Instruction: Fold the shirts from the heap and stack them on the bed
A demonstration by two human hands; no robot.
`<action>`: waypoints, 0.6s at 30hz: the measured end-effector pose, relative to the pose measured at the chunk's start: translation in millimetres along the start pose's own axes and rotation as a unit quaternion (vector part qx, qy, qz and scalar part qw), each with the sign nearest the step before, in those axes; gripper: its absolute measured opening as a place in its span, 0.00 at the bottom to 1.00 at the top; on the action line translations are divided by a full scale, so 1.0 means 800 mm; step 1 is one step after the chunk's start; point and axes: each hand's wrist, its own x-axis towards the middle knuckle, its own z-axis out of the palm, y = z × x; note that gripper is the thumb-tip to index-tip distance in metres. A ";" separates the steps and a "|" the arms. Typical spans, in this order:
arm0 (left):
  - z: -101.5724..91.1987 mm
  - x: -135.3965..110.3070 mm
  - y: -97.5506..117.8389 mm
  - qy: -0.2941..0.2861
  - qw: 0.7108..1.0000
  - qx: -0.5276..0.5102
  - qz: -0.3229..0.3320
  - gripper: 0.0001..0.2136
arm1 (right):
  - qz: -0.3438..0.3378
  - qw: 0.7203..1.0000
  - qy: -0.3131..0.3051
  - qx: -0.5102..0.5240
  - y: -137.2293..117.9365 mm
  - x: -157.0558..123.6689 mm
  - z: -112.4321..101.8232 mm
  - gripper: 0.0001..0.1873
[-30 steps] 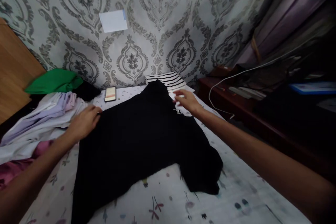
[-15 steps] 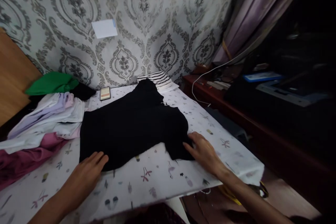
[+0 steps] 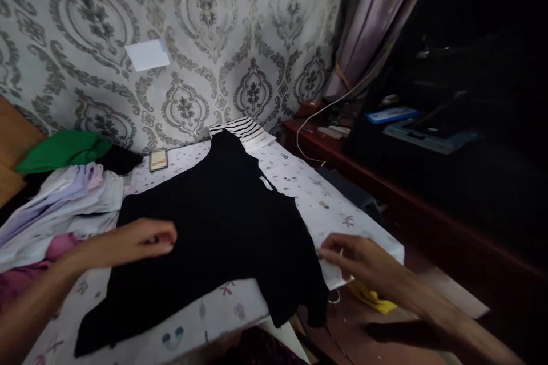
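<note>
A black T-shirt (image 3: 205, 222) lies spread over the white patterned cloth, with a pale label (image 3: 266, 183) showing at its neckline. One sleeve hangs past the table's front edge. My left hand (image 3: 148, 239) is over the shirt's body, its fingers loosely curled and apart from the thumb, with nothing seen between them. At the shirt's right edge, by the sleeve, my right hand (image 3: 355, 256) has bent fingers, their tips pinched close together on the fabric's edge.
Heaped clothes (image 3: 81, 199) lie at the left, with a green garment (image 3: 64, 151) behind. A striped folded garment (image 3: 244, 131) and a small card-like item (image 3: 158, 159) sit near the wall. Right of the table stands a dark red surface (image 3: 295, 131) with a white cable (image 3: 299, 137).
The black T-shirt has opened out toward me, its near part now reaching the front edge. My left hand has come up off the fabric; my right hand has moved slightly right and nearer. The view has shifted.
</note>
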 end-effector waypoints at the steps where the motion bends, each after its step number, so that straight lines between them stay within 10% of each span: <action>1: -0.016 0.042 0.014 -0.012 0.999 -0.031 0.029 0.17 | -0.018 0.998 0.053 -0.034 0.006 0.018 -0.004 0.19; 4: -0.045 0.181 0.051 0.068 0.995 -0.040 0.069 0.15 | -0.043 0.978 0.155 -0.133 0.015 0.076 -0.010 0.18; 9: -0.040 0.372 0.093 0.112 0.993 0.033 0.005 0.20 | -0.025 0.967 0.137 -0.211 0.004 0.137 0.002 0.13; 18: -0.036 0.465 0.102 0.127 0.991 0.030 -0.011 0.09 | -0.034 0.990 0.103 -0.094 0.003 0.160 -0.014 0.05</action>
